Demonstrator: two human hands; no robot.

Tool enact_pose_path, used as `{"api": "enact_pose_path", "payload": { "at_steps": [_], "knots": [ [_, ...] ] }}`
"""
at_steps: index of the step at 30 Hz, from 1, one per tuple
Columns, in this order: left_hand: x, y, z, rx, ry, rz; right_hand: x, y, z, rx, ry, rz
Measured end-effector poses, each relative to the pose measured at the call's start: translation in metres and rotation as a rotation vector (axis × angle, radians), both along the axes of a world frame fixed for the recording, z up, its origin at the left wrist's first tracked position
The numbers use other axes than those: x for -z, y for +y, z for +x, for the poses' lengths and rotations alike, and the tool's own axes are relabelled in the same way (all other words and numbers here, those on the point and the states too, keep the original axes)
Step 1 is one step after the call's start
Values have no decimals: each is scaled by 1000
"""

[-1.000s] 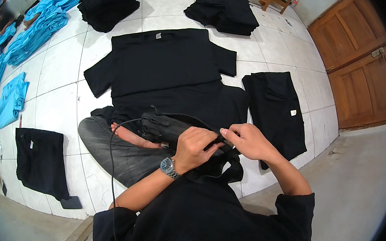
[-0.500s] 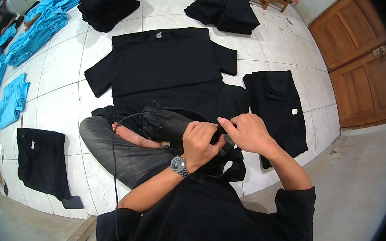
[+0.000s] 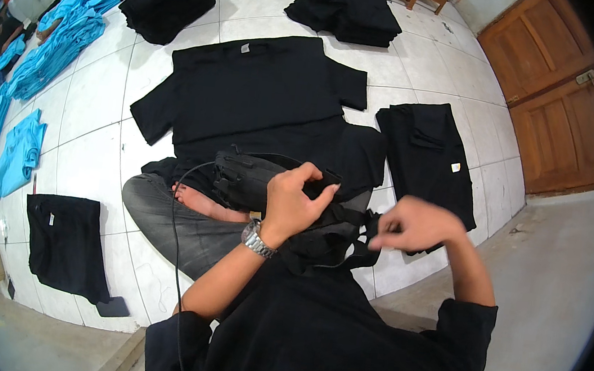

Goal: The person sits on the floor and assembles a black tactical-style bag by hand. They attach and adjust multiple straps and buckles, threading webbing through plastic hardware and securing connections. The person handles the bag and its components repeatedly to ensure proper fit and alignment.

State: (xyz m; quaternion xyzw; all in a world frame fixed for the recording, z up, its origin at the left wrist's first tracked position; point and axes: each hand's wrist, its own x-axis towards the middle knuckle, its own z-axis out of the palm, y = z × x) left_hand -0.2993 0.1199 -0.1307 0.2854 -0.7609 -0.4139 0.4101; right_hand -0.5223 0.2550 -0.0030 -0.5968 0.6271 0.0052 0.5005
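A black pouch-like bag [image 3: 239, 181] with straps lies across my lap. My left hand [image 3: 295, 203], with a metal watch at its wrist, is closed on the bag's upper edge, thumb and fingers bent toward each other. Off to the bag's right, my right hand [image 3: 419, 224] is smeared by motion beside a dark strap [image 3: 371, 224]; whether it grips the strap cannot be seen. A thin black cable [image 3: 175, 227] runs from the bag's left end down past my left arm. Just beyond my lap, a black T-shirt [image 3: 256, 91] lies spread on the tiles.
Folded black garments lie at the right [image 3: 433, 164] and lower left [image 3: 67, 241]. Black piles [image 3: 168, 2] [image 3: 348, 10] stand farther back. Light-blue garments [image 3: 61, 52] line the left, with other people near them. A wooden door [image 3: 564, 127] is at the right.
My right hand has come away from my left, moving right and slightly down. My left hand has shifted a little left while staying on the bag.
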Motion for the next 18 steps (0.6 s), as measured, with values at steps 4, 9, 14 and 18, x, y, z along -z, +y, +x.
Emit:
{"api": "enact_pose_path", "payload": {
  "at_steps": [4,9,14,18],
  "knots": [
    [-12,-21,2,-55,65,124,60,28,32,-452,213,182],
    [-21,-44,12,-120,171,270,92,22,39,113,53,-382],
    [-25,-49,15,-176,186,287,160,-20,96,1098,-383,-418],
    [-22,-45,7,-227,218,228,189,-28,139,1369,-483,-307]
  ]
}}
